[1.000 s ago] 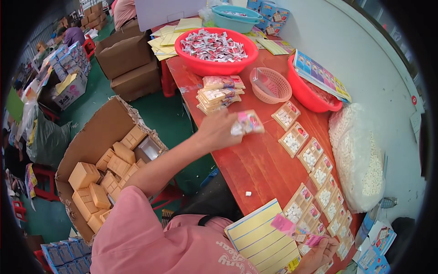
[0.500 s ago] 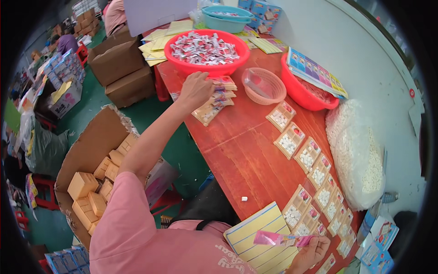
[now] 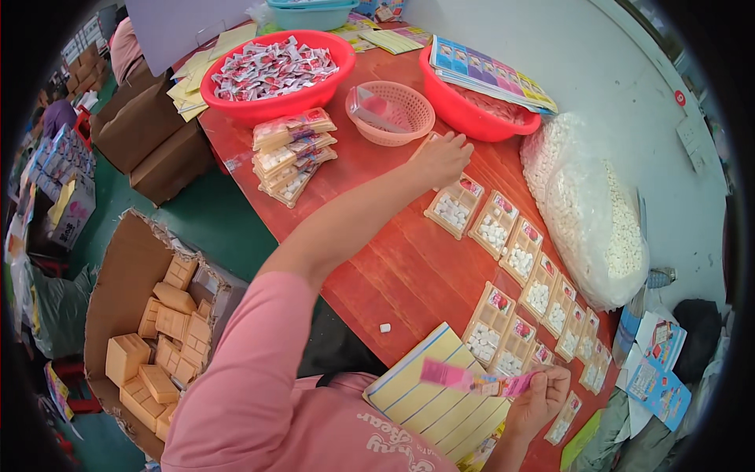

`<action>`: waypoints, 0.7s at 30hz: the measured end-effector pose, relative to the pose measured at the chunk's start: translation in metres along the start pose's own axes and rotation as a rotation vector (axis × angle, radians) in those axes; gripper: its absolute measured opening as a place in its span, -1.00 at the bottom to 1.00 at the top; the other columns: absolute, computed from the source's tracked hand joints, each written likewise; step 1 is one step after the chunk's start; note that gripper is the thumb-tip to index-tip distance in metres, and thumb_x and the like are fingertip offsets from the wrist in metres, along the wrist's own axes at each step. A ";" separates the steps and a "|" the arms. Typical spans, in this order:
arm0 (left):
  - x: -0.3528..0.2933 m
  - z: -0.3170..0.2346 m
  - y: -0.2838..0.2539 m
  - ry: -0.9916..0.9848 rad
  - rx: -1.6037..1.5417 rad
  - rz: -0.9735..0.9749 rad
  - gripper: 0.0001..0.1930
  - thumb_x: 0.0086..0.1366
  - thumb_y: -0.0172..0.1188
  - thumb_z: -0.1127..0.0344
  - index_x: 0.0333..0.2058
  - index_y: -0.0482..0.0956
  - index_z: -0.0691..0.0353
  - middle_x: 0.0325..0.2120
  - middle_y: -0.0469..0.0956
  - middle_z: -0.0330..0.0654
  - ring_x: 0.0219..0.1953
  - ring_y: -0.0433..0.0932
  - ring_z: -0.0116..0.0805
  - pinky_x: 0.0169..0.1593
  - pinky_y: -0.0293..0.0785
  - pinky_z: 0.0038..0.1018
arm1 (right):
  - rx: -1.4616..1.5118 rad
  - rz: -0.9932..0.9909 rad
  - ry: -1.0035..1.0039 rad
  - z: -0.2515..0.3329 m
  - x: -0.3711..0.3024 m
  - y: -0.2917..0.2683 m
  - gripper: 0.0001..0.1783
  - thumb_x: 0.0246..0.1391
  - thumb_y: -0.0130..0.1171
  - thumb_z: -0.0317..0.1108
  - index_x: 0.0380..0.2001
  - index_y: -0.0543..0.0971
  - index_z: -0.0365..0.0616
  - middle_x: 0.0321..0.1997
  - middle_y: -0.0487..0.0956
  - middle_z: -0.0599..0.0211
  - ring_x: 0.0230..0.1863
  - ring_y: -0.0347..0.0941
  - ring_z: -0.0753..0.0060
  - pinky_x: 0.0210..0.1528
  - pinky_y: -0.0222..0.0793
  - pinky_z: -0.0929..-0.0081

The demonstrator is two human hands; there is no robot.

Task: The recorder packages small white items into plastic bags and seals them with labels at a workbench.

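My left hand (image 3: 442, 161) reaches across the table, fingers curled closed over a beige compartment tray, which it mostly hides. Beside it runs a row of similar trays (image 3: 454, 211) holding small white pieces and a red-printed packet each. My right hand (image 3: 543, 397), at the lower right, pinches one end of a pink printed strip (image 3: 448, 374). The strip hangs over a yellow lined sheet pad (image 3: 440, 393) at the table's near edge. At the far left of the table stands a stack of filled trays (image 3: 295, 157) with printed bands.
A red basin (image 3: 346, 71) of small packets stands behind the stack. Beside it are a pink basket (image 3: 393, 140) and a second red basin (image 3: 519, 130) with printed sheets. A bag of white pieces (image 3: 586, 212) leans by the wall. A carton (image 3: 130, 259) of beige trays stands left.
My left hand has left the stack and moved right to the first tray of the row. My right hand still holds the pink strip. The view has shifted.
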State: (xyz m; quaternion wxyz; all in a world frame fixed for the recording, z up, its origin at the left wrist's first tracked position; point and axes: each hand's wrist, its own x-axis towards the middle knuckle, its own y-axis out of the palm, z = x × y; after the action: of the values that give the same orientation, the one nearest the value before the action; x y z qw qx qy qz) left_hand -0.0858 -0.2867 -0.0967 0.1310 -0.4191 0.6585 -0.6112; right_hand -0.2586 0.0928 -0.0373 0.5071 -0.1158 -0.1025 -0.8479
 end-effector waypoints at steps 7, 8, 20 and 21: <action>-0.011 0.047 0.048 -0.006 0.168 -0.116 -0.63 0.27 -0.11 0.13 -0.02 0.40 0.15 0.02 0.36 -0.09 0.14 0.22 -0.05 0.20 0.07 -0.13 | -0.007 -0.049 0.028 0.001 -0.002 -0.011 -0.84 0.05 0.13 -0.47 -0.38 0.33 -0.15 -0.47 0.39 0.37 -0.47 0.25 0.65 -0.44 0.17 0.76; -0.027 0.030 0.034 -0.086 0.107 -0.110 -0.62 0.27 -0.11 0.12 0.00 0.39 0.14 0.04 0.34 -0.08 0.15 0.20 -0.02 0.21 0.05 -0.12 | -0.005 -0.058 0.020 0.000 0.000 -0.015 -0.84 0.05 0.13 -0.48 -0.38 0.33 -0.15 -0.47 0.39 0.37 -0.47 0.25 0.65 -0.44 0.17 0.76; -0.224 -0.073 -0.033 -0.408 0.062 -0.100 -0.44 0.31 -0.12 0.09 0.21 0.10 0.21 0.22 0.09 0.05 0.28 -0.09 0.19 0.24 -0.26 0.14 | 0.194 0.566 0.336 0.023 0.041 0.077 -0.69 -0.15 0.21 -0.67 -0.34 0.35 -0.22 -0.42 0.51 0.27 -0.44 0.44 0.61 -0.45 0.34 0.73; -0.229 -0.076 -0.039 -0.410 0.006 -0.161 -0.44 0.31 -0.13 0.11 0.22 0.07 0.22 0.23 0.06 0.04 0.29 -0.10 0.17 0.25 -0.28 0.12 | 0.213 0.614 0.342 0.022 0.043 0.088 -0.69 -0.14 0.23 -0.65 -0.33 0.35 -0.23 -0.41 0.51 0.28 -0.43 0.44 0.63 -0.45 0.35 0.73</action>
State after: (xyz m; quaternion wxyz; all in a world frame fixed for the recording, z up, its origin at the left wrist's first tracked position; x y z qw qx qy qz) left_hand 0.0185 -0.0671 -0.1226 0.2141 -0.5852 0.5809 -0.5237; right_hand -0.1984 0.0223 0.0020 0.7568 0.0555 -0.0646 -0.6480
